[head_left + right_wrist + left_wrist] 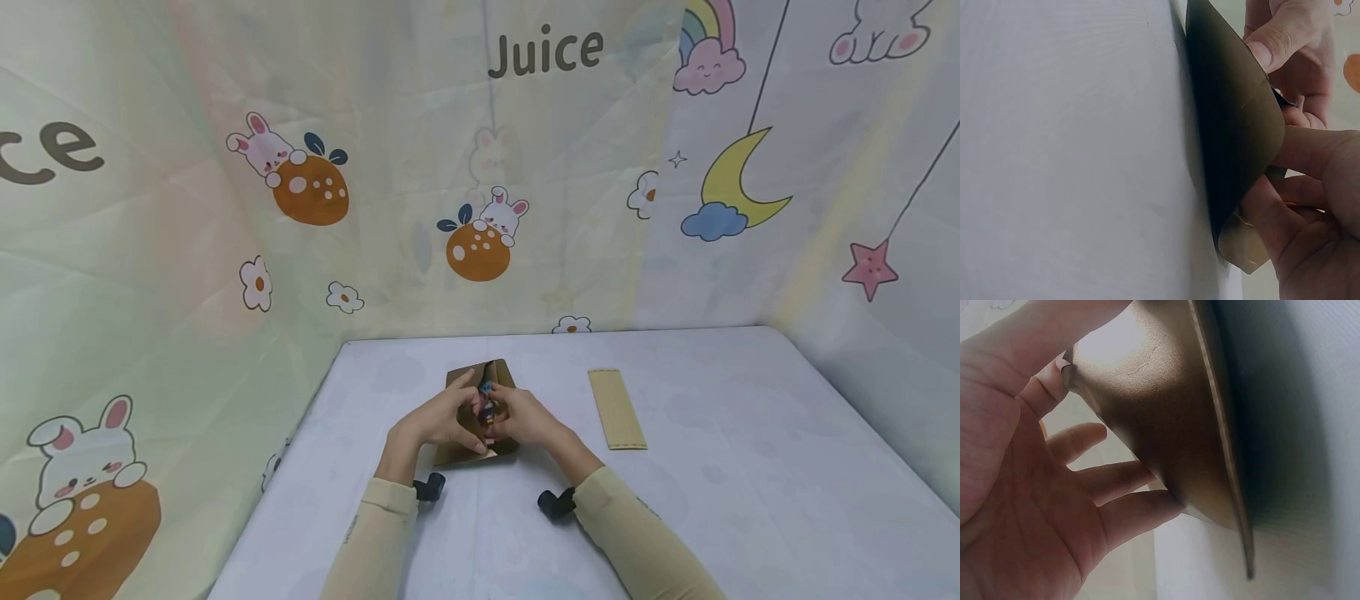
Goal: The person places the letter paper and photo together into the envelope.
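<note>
A brown pouch-like thing, stiff like paper or card (450, 455), lies on the white table, its middle gaping open. Small colourful items (487, 410) show in the gap between the hands, too small to name. My left hand (441, 420) grips the pouch's left side; in the left wrist view its thumb lies over the shiny brown wall (1160, 412) and the fingertips meet the far edge. From the right, my right hand (529, 417) holds the rim, and the right wrist view has its thumb and index finger at the brown edge (1235, 125).
A flat tan strip (617, 410) lies to the right of the pouch. The white table (720, 500) ends at a printed cloth backdrop (405, 275) behind and on both sides. Each wrist wears a small black camera (557, 505).
</note>
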{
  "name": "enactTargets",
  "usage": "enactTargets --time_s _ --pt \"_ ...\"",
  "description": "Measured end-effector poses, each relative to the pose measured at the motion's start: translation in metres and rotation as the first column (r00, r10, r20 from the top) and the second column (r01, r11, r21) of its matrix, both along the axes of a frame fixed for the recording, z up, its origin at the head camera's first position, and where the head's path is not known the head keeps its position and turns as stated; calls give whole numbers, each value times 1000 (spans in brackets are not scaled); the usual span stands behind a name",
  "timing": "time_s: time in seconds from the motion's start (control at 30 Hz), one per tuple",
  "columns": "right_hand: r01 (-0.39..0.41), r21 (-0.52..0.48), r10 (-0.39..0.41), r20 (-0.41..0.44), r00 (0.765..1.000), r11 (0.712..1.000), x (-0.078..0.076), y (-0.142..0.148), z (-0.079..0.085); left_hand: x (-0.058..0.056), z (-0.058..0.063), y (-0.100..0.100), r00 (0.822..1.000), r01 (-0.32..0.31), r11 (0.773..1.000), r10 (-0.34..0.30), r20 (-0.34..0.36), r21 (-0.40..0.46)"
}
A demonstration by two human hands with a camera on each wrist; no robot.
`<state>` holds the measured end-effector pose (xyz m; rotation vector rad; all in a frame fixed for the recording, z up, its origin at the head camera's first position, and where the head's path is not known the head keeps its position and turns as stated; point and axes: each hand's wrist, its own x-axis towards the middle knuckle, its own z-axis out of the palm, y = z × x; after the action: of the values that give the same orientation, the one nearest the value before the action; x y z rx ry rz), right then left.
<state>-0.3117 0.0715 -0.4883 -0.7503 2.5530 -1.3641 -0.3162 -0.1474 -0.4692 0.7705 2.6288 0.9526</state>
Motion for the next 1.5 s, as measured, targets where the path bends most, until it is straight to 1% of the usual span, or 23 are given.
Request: enactTargets --time_s 0.2,0.37,0.5,0.6,0.7,0.9,1.07,1.17,1.23,1.4,1.5 --pt "1 44 -1 -5 1000 999 -1 6 4 1 0 0 1000 -3 1000 3 0 -7" --pt "2 46 -2 8 1000 999 -2 7 7 1 1 0 1000 -9 1000 9 7 -9" --pt "-7 53 7 -3 1000 999 -2 7 6 0 0 0 1000 -8 1000 8 12 -10" --pt "5 53 -5 7 1000 999 -3 10 9 0 1 1 1000 -7 1000 7 8 -3" --pt "37 48 -38 18 999 998 -3 16 13 0 1 1 1000 -10 1000 10 8 -4" --pt "135 23 -136 40 990 991 -4 36 27 1 1 2 1000 -8 1000 7 15 7" --pt "179 57 -178 -25 984 982 -8 55 34 0 1 3 1000 -9 1000 9 8 9" --pt "202 88 -196 -81 977 975 -11 70 35 -2 1 6 1000 -1 1000 1 -2 13" --pt "221 104 -211 -97 973 970 -13 79 35 -2 1 8 1000 2 1000 -2 -5 6" --pt "255 128 -244 -91 965 959 -16 89 31 3 2 5 1000 -13 1000 13 3 -17" --pt "277 149 -267 -81 960 949 -18 93 30 4 2 2 1000 -16 1000 17 3 -18"
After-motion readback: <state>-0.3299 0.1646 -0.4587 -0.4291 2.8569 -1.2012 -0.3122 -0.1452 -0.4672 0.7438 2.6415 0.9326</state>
